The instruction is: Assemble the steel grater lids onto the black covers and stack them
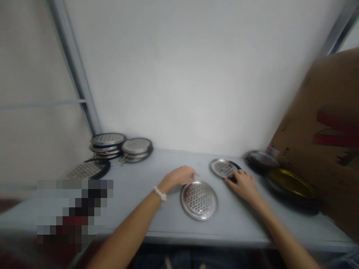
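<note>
- While the left hand (178, 177) sits over the worktop (146, 166), its fingers (190, 175) draw together in a narrow grip. A thin bright sliver shows at the fingertips, too small to make out, so I can't tell whether this grip holds anything.
- A white bead bracelet (160, 193) circles the left wrist.
- Just below and to the right of the left hand lies a round perforated metal plate (198, 200), flat on the worktop and apart from both hands.
- The right hand (242, 185) has a loose, partly open grip, with its fingers (237, 175) lying over a second perforated plate (223, 168). That plate has a dark rim and sits at the back of the worktop. The hand touches it, but I can't tell if it is clenching it.
- Stacks of similar plates (120, 147) stand back left, with another plate (88, 169) beside them.
- On the right are a dark stack (262, 160), a gold-lined round lid (291, 185) and a cardboard box (316, 130).
</note>
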Tool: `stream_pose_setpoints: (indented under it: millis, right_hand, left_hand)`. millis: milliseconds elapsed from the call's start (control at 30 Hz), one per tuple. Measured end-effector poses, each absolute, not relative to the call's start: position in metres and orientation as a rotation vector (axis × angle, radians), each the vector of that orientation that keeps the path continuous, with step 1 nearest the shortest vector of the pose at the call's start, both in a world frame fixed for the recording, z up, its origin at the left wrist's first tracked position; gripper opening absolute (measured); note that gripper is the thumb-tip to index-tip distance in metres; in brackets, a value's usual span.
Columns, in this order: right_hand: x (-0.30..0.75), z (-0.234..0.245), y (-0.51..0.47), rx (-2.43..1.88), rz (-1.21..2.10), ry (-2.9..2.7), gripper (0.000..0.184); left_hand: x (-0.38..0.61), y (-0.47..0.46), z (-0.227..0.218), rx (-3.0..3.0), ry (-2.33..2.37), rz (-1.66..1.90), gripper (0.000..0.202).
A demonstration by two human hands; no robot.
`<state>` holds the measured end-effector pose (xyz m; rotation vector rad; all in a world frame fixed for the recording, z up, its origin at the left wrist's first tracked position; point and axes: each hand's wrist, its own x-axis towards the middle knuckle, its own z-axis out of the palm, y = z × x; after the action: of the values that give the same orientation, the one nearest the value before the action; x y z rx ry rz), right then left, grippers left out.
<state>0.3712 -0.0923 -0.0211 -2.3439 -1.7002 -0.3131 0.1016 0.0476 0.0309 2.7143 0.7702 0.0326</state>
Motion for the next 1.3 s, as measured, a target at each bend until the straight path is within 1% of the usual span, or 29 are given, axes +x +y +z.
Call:
stream_pose_setpoints:
  millis: [167,300,433,500,600,733,900,1000,1167,1300]
  right_hand:
    - [0.356,-0.018,-0.090,-2.182,-0.487,-1.928,0.023]
    - [0.341,-0.013,-0.077,-2.180,-0.505,-2.031,0.016]
    - [0.340,-0.008,-0.068,-2.192,-0.396,-1.991,0.022]
    - [0.345,-0.007,-0.068,-2.138,-0.365,-1.908,0.021]
    - [0.355,-0.008,-0.070,-1.931,-0.350,-1.812,0.018]
    - [0.366,-0.005,-0.074,-1.649,-0.313,-1.754,0.019]
    - [0.362,0.000,-0.085,-1.467,-0.193,-1.871,0.021]
    - [0.353,-0.001,-0.092,-1.402,-0.059,-1.819,0.023]
    - [0.332,0.003,-0.103,-1.313,0.242,-1.527,0.026]
    - [0.316,0.013,-0.112,-1.194,0.359,-1.200,0.030]
  left_hand:
    - [0.102,0.048,0.030,2.715,0.769,0.035,0.022]
    - [0.102,0.048,0.030,2.719,0.763,0.037,0.022]
    - [0.101,0.048,0.030,2.721,0.754,0.039,0.021]
    - [0.101,0.048,0.030,2.720,0.755,0.045,0.020]
    - [0.101,0.047,0.030,2.718,0.759,0.050,0.020]
    - [0.101,0.047,0.030,2.719,0.764,0.043,0.020]
    - [0.102,0.048,0.028,2.716,0.766,0.044,0.020]
    - [0.102,0.049,0.028,2.711,0.766,0.045,0.020]
    - [0.102,0.050,0.026,2.695,0.763,0.049,0.020]
    - [0.100,0.053,0.025,2.683,0.798,0.106,0.017]
